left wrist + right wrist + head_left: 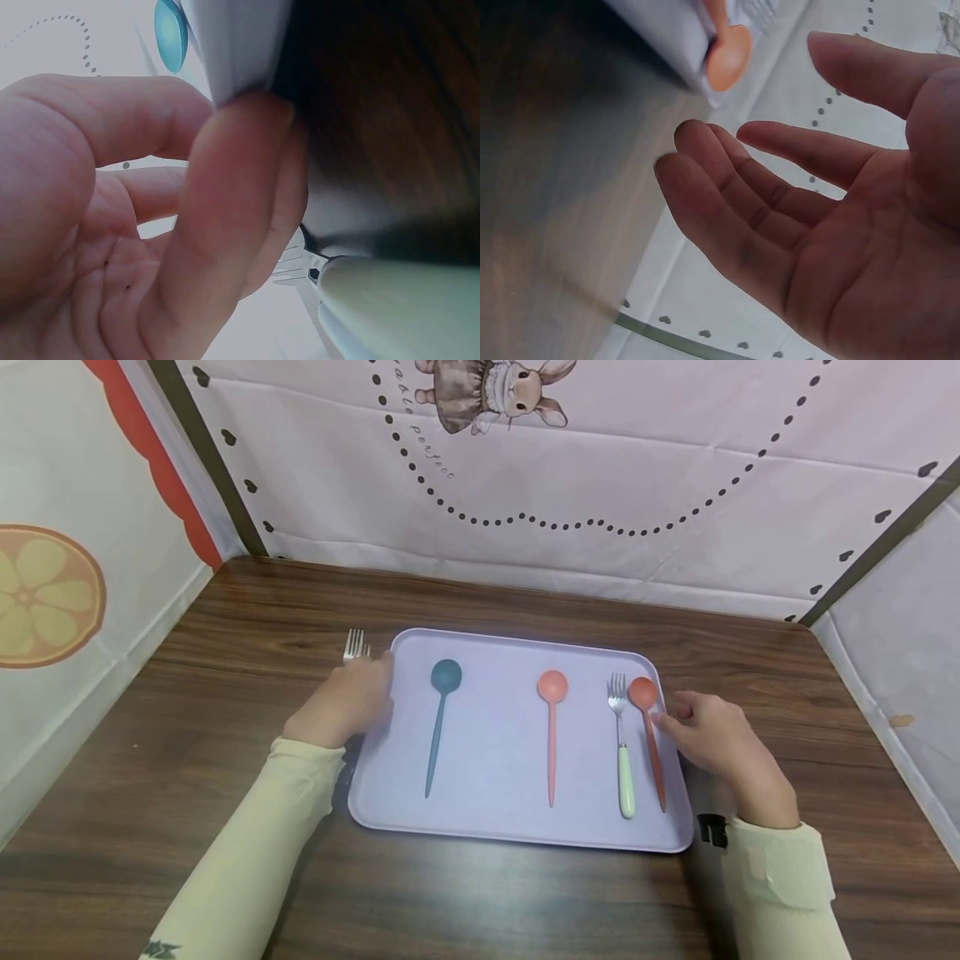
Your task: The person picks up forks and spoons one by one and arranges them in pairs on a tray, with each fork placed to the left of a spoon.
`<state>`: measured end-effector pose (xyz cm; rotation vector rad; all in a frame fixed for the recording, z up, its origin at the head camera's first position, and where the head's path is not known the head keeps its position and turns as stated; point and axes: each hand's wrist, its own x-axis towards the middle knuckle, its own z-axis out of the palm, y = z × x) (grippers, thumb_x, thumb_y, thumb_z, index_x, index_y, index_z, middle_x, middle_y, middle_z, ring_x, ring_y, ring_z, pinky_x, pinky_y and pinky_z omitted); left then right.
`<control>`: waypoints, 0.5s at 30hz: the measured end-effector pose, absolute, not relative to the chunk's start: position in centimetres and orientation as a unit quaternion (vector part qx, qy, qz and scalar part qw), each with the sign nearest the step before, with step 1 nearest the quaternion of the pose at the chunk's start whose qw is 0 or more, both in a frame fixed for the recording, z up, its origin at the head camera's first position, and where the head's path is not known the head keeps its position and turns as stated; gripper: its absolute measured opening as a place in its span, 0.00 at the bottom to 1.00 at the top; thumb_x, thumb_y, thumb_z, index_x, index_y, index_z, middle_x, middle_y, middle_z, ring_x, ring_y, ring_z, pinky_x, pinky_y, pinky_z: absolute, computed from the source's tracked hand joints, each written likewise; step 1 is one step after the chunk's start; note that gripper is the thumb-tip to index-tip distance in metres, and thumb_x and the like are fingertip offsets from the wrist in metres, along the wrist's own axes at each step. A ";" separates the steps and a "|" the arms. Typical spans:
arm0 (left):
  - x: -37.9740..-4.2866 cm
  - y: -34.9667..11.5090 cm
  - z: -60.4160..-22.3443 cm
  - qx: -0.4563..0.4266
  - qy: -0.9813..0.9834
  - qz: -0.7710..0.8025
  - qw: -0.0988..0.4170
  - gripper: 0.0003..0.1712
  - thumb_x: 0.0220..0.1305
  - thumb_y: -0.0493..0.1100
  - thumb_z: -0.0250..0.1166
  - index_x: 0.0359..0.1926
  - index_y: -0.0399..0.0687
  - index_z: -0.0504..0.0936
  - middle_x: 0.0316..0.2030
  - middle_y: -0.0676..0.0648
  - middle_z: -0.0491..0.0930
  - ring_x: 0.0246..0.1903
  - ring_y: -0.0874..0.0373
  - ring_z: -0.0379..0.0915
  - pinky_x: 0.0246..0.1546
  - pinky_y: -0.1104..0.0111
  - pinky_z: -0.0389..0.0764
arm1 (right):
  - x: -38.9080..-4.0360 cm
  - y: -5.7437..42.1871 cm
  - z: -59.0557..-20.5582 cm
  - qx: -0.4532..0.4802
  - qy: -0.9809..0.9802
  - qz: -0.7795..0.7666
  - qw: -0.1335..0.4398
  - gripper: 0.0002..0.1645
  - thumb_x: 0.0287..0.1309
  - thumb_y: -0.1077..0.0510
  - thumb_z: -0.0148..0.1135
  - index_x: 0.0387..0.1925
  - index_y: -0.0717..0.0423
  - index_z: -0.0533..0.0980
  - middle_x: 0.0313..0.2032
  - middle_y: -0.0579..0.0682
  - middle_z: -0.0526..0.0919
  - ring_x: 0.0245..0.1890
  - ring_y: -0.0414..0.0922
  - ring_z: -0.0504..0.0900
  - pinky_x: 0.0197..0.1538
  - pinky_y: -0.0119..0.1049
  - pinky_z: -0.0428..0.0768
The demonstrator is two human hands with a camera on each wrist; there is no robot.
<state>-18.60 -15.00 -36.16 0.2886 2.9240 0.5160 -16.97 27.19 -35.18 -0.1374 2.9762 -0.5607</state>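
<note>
A pale lilac tray (495, 760) lies on the wooden table. My left hand (345, 700) pinches its left edge; the left wrist view shows the fingers (232, 187) around the rim. My right hand (723, 743) is beside the tray's right edge, its fingers loosely bent and holding nothing in the right wrist view. On the tray are a teal spoon (446, 678), a pink spoon (552, 687), a fork (626, 777) with a pale green handle, and an orange-red spoon (642, 693) nearest my right hand. Fork tines (356, 643) show beyond my left hand, which hides the rest.
Beside my left hand, a pale green handle (397, 300) lies on the table (480, 902) outside the tray. A printed cloth (637, 468) with a rabbit stands behind the table, and white cloth sheets (127, 560) line the left and right sides.
</note>
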 end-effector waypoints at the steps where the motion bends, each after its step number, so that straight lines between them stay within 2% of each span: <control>1: -18.6 -15.0 -36.1 0.097 0.977 0.172 0.079 0.30 0.67 0.30 0.53 0.68 0.21 0.60 0.35 0.33 0.74 0.27 0.45 0.73 0.26 0.60 0.77 | -17.1 27.2 -35.4 -0.046 0.980 -0.184 0.059 0.29 0.68 0.50 0.61 0.56 0.72 0.75 0.39 0.66 0.82 0.42 0.63 0.79 0.42 0.54 0.78; 5: -18.6 -14.9 -36.1 0.098 0.977 0.172 0.080 0.30 0.67 0.30 0.53 0.68 0.21 0.60 0.35 0.33 0.74 0.26 0.46 0.73 0.25 0.61 0.77 | -17.3 27.4 -36.0 -0.051 0.978 -0.186 0.075 0.20 0.66 0.52 0.61 0.49 0.67 0.78 0.31 0.55 0.79 0.35 0.54 0.75 0.34 0.44 0.74; 10: -18.7 -14.8 -36.1 0.099 0.978 0.164 0.082 0.31 0.68 0.31 0.53 0.68 0.21 0.59 0.38 0.31 0.75 0.27 0.46 0.73 0.26 0.60 0.78 | -17.5 27.5 -36.3 -0.047 0.976 -0.191 0.092 0.21 0.66 0.56 0.60 0.53 0.69 0.77 0.31 0.56 0.80 0.31 0.51 0.78 0.31 0.42 0.77; 15: -18.8 -14.8 -36.0 0.099 0.978 0.160 0.086 0.33 0.68 0.32 0.53 0.70 0.21 0.57 0.45 0.26 0.75 0.29 0.44 0.74 0.27 0.59 0.79 | -17.5 27.3 -36.3 -0.027 0.974 -0.192 0.115 0.28 0.62 0.63 0.56 0.62 0.73 0.70 0.30 0.58 0.77 0.26 0.48 0.78 0.27 0.39 0.77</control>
